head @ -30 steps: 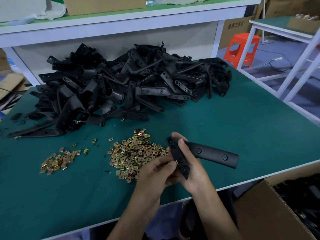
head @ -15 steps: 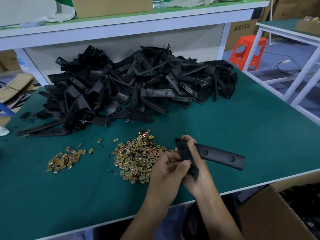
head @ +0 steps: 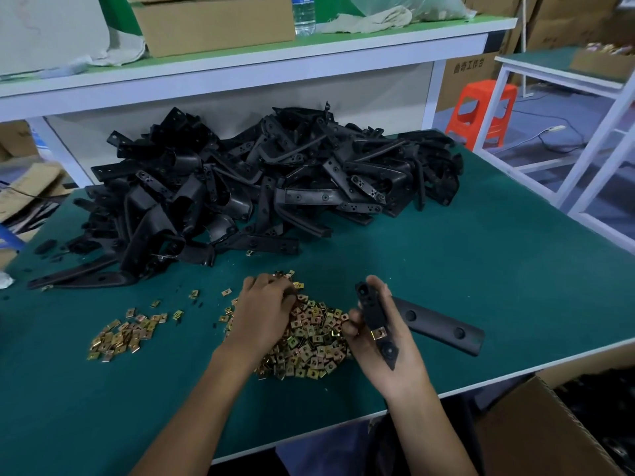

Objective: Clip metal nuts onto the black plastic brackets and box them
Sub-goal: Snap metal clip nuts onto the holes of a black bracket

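Green-topped bench [head: 464,255] under a white shelf [head: 240,73] carrying a box [head: 213,25], a bottle [head: 304,13] and rags. Far left, near the bench edge, small heap of brass nuts [head: 120,334], a few strays just beside it. Behind, spread across the bench's back half, big pile of black brackets [head: 261,187]. Centre front, larger nut heap [head: 309,338]. Left hand [head: 264,310] stretched forward, palm down, resting on that heap's far left part, fingers curled in among the nuts; whether clamped on one, cannot tell. Just right, right hand [head: 388,341] palm up, thumb and fingers closed around a single bracket [head: 374,314]: short leg lying across the palm, its pointed end toward the wrist, long leg sticking out to the right over the bench. One brass nut [head: 379,334] already clipped on the short leg, just below the thumb tip. Lower right, below the bench edge, open carton [head: 536,434] with dark parts inside. Beyond, orange stool [head: 481,111] on the floor beside a white frame table [head: 563,68].
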